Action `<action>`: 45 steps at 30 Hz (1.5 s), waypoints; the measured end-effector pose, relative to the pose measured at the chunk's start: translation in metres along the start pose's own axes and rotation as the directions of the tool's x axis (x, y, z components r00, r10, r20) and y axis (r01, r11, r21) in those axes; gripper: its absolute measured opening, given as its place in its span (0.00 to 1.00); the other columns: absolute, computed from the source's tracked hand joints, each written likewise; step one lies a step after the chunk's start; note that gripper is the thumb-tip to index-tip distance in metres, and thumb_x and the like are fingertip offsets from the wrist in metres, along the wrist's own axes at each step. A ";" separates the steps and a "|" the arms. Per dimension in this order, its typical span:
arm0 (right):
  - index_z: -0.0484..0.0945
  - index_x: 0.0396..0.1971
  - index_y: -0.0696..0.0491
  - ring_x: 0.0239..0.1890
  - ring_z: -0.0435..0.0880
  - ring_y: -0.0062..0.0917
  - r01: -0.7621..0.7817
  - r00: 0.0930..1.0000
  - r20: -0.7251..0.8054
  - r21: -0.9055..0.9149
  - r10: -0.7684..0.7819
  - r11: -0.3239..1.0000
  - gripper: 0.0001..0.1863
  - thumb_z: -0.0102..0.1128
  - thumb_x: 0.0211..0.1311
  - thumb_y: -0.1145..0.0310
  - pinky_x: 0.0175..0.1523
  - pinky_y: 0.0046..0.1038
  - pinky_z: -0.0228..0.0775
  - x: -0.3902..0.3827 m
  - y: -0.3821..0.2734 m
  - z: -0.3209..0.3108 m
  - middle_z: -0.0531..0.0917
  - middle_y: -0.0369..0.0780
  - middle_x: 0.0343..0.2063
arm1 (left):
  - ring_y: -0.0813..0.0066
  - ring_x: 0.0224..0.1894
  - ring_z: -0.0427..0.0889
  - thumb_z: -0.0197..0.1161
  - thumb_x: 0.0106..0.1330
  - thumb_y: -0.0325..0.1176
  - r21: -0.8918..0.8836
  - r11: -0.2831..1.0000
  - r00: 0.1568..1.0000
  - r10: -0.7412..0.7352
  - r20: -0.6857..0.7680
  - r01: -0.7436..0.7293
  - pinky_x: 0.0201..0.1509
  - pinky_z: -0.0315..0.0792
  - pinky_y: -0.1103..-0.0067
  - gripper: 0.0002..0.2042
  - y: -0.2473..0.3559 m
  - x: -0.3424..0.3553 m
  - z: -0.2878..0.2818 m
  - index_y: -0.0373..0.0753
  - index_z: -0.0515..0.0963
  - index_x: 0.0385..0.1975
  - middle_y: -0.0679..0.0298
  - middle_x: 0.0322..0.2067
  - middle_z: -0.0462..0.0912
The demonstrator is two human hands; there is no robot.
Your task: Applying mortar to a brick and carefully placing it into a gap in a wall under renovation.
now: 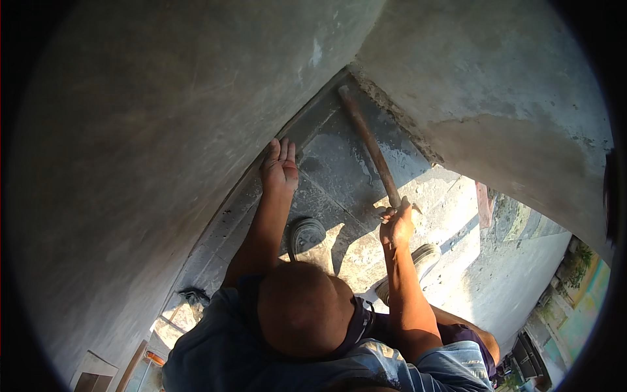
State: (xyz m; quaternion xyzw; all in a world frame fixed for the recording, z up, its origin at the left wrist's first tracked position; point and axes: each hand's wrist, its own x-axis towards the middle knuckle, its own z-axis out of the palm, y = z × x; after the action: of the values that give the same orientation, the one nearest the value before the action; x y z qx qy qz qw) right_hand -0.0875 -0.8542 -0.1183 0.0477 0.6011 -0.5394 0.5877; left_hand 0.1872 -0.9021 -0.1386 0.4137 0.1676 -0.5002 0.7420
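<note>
My left hand (279,164) is raised beside the left wall, palm partly showing. Its fingers are stretched out and I see nothing in it. My right hand (396,225) is closed around the near end of a long, worn wooden handle (369,140). The handle slants away to the upper left, its far end close to the corner where the walls meet. A small dark pointed bit shows beside my right fist; whether it belongs to a tool head I cannot tell.
The grey plastered left wall (163,130) and right wall (503,85) close in on a tiled floor (326,176) with dust and damp patches. My shoes (307,236) stand on it. Farther right are a reddish board (484,204) and plants (575,264). A dark crumpled thing (194,296) lies by the left wall.
</note>
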 end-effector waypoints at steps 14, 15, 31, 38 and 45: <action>0.68 0.39 0.55 0.18 0.65 0.18 0.014 0.998 0.056 -0.169 -0.004 0.985 0.15 0.46 0.70 0.56 0.26 0.21 0.60 -0.009 0.008 0.003 0.69 0.34 0.19 | 0.59 0.69 0.51 0.64 0.59 0.31 -0.070 0.997 0.999 -0.029 -0.032 0.026 0.73 0.52 0.67 0.39 0.003 0.004 -0.006 0.28 0.46 0.64 0.51 0.64 0.54; 0.68 0.39 0.54 0.19 0.66 0.18 -0.021 0.999 0.046 -0.136 0.027 0.991 0.15 0.47 0.69 0.56 0.26 0.21 0.61 -0.013 0.006 0.003 0.69 0.34 0.19 | 0.59 0.69 0.51 0.64 0.59 0.31 -0.071 0.997 0.999 -0.023 -0.034 0.020 0.73 0.52 0.67 0.39 0.003 0.005 -0.007 0.28 0.46 0.64 0.51 0.64 0.54; 0.67 0.34 0.55 0.18 0.66 0.18 -0.095 0.990 0.108 -0.009 0.096 0.995 0.13 0.49 0.68 0.60 0.26 0.22 0.62 -0.014 -0.002 -0.001 0.70 0.35 0.20 | 0.59 0.69 0.51 0.64 0.59 0.30 -0.072 0.997 0.998 -0.031 -0.061 0.027 0.72 0.53 0.68 0.37 0.000 -0.001 0.001 0.28 0.48 0.64 0.51 0.65 0.52; 0.65 0.32 0.54 0.18 0.68 0.20 -0.101 0.994 0.035 -0.094 0.105 0.990 0.12 0.54 0.64 0.62 0.24 0.22 0.62 -0.013 0.004 0.006 0.69 0.36 0.19 | 0.57 0.69 0.51 0.62 0.62 0.30 -0.058 0.998 0.998 -0.024 -0.057 0.021 0.72 0.52 0.66 0.36 0.002 0.002 0.000 0.27 0.48 0.64 0.48 0.64 0.53; 0.61 0.33 0.52 0.19 0.70 0.21 -0.090 0.996 0.005 0.017 0.090 0.996 0.09 0.51 0.65 0.67 0.21 0.22 0.61 -0.012 0.007 0.009 0.70 0.39 0.23 | 0.57 0.69 0.51 0.64 0.60 0.32 -0.043 0.999 0.998 -0.031 -0.055 0.028 0.72 0.53 0.67 0.38 0.000 0.004 0.000 0.27 0.48 0.64 0.43 0.62 0.55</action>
State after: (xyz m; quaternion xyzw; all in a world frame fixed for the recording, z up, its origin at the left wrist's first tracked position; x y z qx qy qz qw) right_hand -0.0725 -0.8507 -0.1106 0.0788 0.5926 -0.5175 0.6122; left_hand 0.1895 -0.9047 -0.1413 0.4092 0.2050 -0.4956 0.7382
